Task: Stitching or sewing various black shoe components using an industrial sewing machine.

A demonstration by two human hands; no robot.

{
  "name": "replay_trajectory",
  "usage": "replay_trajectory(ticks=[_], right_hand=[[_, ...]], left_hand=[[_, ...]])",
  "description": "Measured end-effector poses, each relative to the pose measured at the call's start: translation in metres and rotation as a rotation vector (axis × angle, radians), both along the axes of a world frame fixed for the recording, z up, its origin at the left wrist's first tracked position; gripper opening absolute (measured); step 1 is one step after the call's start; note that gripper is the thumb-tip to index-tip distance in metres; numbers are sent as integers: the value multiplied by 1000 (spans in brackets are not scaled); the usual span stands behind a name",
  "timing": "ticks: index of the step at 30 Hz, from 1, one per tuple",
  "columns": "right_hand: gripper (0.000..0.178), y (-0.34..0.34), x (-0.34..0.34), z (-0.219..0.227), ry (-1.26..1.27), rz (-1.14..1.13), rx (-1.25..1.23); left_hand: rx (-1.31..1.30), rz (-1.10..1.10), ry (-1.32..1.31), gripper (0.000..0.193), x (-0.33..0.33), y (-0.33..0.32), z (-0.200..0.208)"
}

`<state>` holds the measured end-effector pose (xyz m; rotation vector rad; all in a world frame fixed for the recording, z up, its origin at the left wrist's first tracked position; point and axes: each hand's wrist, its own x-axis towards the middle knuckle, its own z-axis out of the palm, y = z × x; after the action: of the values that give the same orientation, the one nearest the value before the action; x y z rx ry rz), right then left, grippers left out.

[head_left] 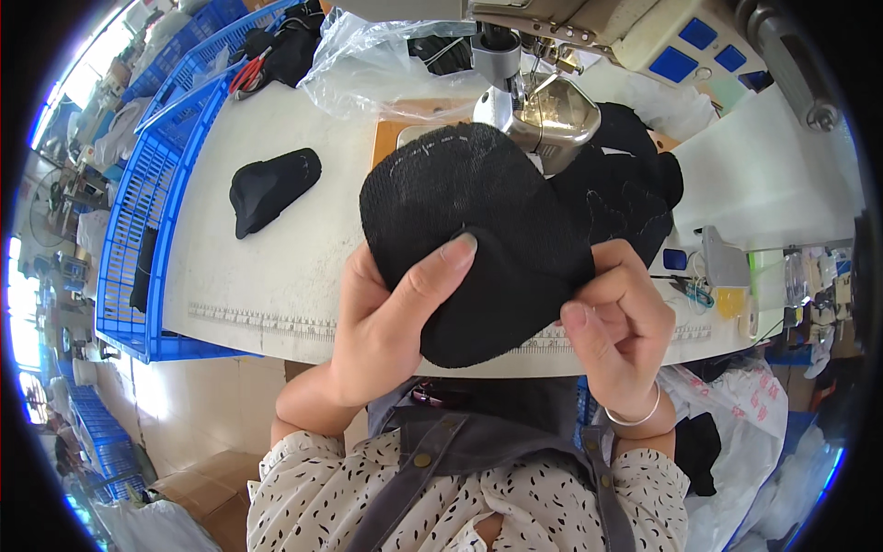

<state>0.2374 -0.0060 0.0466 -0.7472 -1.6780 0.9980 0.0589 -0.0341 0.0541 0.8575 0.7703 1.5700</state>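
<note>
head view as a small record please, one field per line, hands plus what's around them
left hand: holds black fabric piece, thumb pressed on its face
right hand: at the piece's right edge, fingers curled, grip partly hidden
beyond the hands: sewing machine
beside the machine, right: more black fabric
table, left: smaller black piece, lying apart
near table edge: printed ruler strip
left side: blue basket, red-handled scissors

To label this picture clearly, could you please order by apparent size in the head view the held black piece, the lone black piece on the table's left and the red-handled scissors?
1. Held black piece, probably enlarged by nearness
2. Lone black piece
3. Red-handled scissors, as far as visible
</note>
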Motion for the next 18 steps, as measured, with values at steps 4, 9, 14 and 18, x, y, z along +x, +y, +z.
replay_trajectory(ticks=[4,9,14,18], right_hand=[[12,5,0,3,-30,14,24],[11,7,0,5,-41,33,15],[12,9,-2,5,-42,11,98],[13,11,-2,6,-45,20,126]], left_hand=[[0,4,-2,20,-2,3,4],[0,15,-6,21,-2,4,5],[-2,-4,-26,21,-3,7,5],[-8,-9,-26,20,-3,7,7]])
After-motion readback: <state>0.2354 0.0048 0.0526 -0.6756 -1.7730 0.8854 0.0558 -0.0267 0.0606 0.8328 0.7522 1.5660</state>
